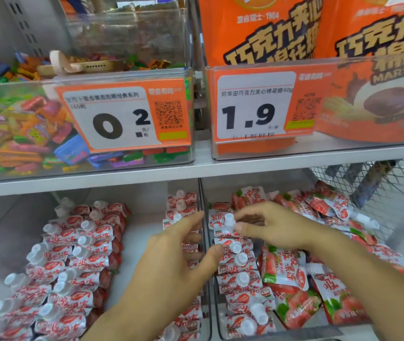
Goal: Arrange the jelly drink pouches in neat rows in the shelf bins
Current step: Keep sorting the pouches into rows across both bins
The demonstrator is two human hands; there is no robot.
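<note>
Red-and-white strawberry jelly pouches with white caps fill two clear bins on the lower shelf. The left bin [132,232] holds two rows at its left [78,254] and one row along its right wall [181,207]. In the right bin [212,316] a neat row [239,274] runs along the left wall, with a loose pile [319,210] to its right. My right hand [269,227] pinches the far pouch [223,222] of that row by its cap. My left hand [181,262] is spread across the divider between the bins, thumb touching the row.
The shelf above [196,168] carries a clear bin of mixed candies [24,129] with a 0.2 price tag and a bin of orange marshmallow bags [257,33] tagged 1.9. A wire mesh basket [373,175] stands at the right behind the pile.
</note>
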